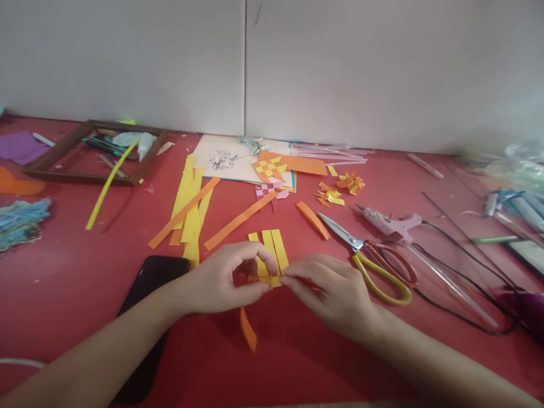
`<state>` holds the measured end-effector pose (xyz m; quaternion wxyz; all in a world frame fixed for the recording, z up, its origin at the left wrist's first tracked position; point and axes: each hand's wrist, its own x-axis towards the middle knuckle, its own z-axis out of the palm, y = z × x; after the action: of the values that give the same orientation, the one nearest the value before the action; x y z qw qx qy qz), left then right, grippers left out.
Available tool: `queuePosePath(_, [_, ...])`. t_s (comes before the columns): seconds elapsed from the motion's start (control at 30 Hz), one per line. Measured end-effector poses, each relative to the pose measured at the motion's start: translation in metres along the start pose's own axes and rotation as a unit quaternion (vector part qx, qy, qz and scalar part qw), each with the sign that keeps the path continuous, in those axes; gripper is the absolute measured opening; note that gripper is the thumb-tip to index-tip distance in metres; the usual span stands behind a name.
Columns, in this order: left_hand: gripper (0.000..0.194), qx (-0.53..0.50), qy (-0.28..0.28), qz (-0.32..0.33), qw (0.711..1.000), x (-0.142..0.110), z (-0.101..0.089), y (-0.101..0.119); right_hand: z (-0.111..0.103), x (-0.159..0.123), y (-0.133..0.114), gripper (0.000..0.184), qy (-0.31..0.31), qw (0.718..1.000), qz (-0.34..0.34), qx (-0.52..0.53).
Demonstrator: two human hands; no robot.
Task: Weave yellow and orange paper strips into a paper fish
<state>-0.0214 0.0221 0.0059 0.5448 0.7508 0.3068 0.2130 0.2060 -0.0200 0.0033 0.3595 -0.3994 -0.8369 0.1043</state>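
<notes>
Three short yellow paper strips (274, 246) stand side by side between my hands, with a thin orange paper strip (258, 278) running across their lower ends. My left hand (232, 277) is curled round their left side, thumb below and fingers above, pinching them. From the right, my right hand (334, 292) has its thumb and fingertips closed on the orange strip's end, beside the rightmost yellow strip. Below my left hand hangs another orange piece (249, 331); where it joins is hidden. A black phone (142, 334) lies partly under my left forearm.
Scissors (361, 246) and a pink glue gun (391, 224) with its cable lie to the right. Loose yellow strips (187, 198) and orange strips (240, 220) are at left and centre. Behind are a woven paper fish (270, 168), paper scraps (329, 195) and a wooden frame (55, 150).
</notes>
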Motion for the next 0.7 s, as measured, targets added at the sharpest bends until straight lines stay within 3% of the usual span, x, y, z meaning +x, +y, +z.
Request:
queuePosePath(0.1, [0.011, 0.029, 0.044, -0.008, 0.999, 0.001, -0.003, -0.001, -0.007, 0.01, 0.002, 0.005, -0.022, 0.998, 0.044, 0.027])
queuePosePath(0.3, [0.028, 0.107, 0.207, -0.034, 0.972, 0.006, -0.016, -0.001, -0.012, 0.051, 0.03, 0.019, -0.063, 0.976, 0.199, 0.061])
queuePosePath(0.4, [0.033, 0.178, 0.256, -0.099, 0.945, 0.012, -0.025, 0.0, -0.009, 0.081, 0.049, 0.024, -0.108, 0.958, 0.257, 0.07])
queuePosePath(0.53, [0.033, 0.289, 0.191, -0.229, 0.91, 0.018, -0.04, -0.001, 0.004, 0.114, 0.067, 0.029, -0.201, 0.941, 0.272, 0.007])
queuePosePath(0.6, [0.038, 0.363, 0.167, -0.237, 0.886, 0.021, -0.043, -0.001, 0.012, 0.124, 0.071, 0.028, -0.246, 0.934, 0.256, -0.046])
queuePosePath(0.7, [0.044, 0.476, 0.133, -0.201, 0.846, 0.025, -0.041, -0.002, 0.017, 0.129, 0.073, 0.027, -0.252, 0.927, 0.254, -0.113])
